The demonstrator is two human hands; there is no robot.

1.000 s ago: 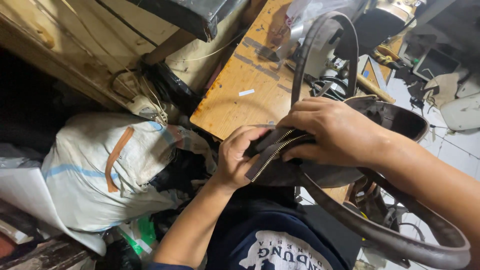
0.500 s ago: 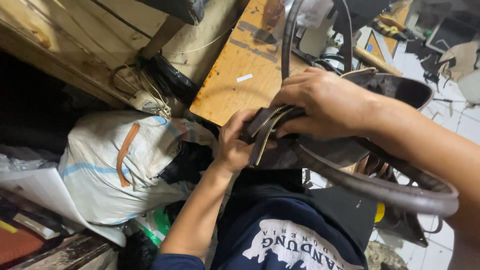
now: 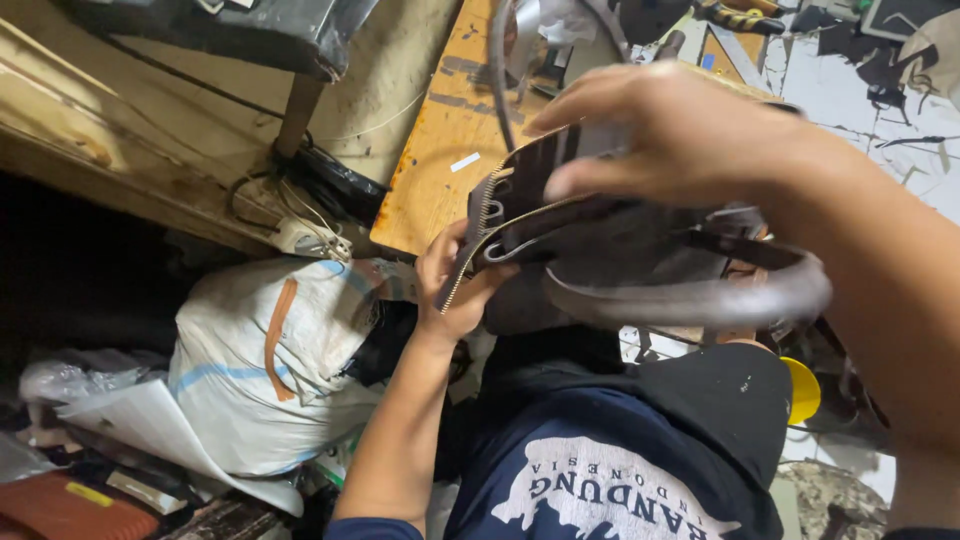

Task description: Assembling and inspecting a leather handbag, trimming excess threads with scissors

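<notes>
Head view, looking down past the chest. Both hands raised in front of the torso, working a dark leather bag [image 3: 600, 250] with a brass-toothed zipper [image 3: 478, 225] along one edge.

Left hand [image 3: 452, 285]: below and left of the bag, fingers curled up against the zipper end, thumb pressing the lower corner. Closed on the bag, likely to steady the end while the other hand handles the top.

Right hand [image 3: 680, 140]: above, blurred by motion, fingers draped over the bag's upper edge, thumb under. Gripping the bag from the top; probably folding or pinching the panel flat so the zipper line shows.

Strap [image 3: 690, 300]: thick, dark, loops out below the right hand and sags toward the lap. It hangs free, held only through the bag.

Bag position: mid-air, above the lap, near the edge of the wooden table [image 3: 440, 150], not touching it.

Axis: zipper line runs steeply, low near the left wrist, rising up-right toward the right fingers. The bag's long axis lies roughly left to right across the view, zipper end facing left.

Surroundings: white sack [image 3: 270, 360] with orange stripe on the floor at left, cables [image 3: 300, 215] under the bench.
</notes>
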